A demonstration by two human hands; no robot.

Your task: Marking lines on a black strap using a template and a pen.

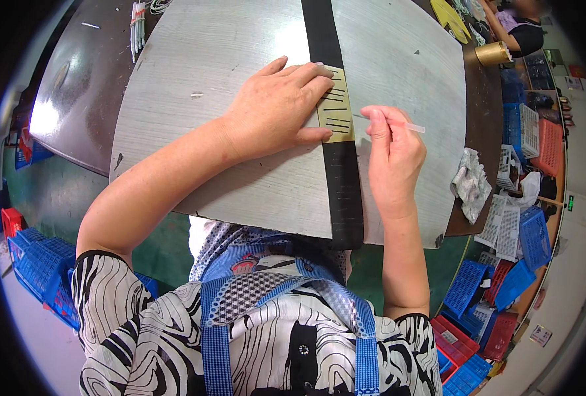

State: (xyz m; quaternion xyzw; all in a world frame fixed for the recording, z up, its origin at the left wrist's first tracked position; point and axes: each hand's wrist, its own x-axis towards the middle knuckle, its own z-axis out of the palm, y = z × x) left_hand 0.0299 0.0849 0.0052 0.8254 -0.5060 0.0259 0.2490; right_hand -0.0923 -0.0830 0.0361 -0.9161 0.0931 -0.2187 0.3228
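A long black strip [344, 198] runs across the pale wood-grain board [398, 59], its near end hanging at the board's front edge. On it lies a yellow template [336, 123] with a row of narrow slots; faint light lines show on the strip just nearer than it. My left hand [283, 105] is spread flat, its fingertips and thumb pressing on the template's left side. To the right of the strip, my right hand [395, 142] pinches a slim whitish pen [415, 128]. Its back end sticks out to the right; its tip is hidden by the fingers.
A crumpled grey rag [471, 185] lies at the board's right edge. Bundled white sticks [137, 30] lie at the far left on the dark table [75, 99]. A gold tin [493, 54] and another person [520, 30] are at the far right. Plastic crates [535, 237] crowd the floor.
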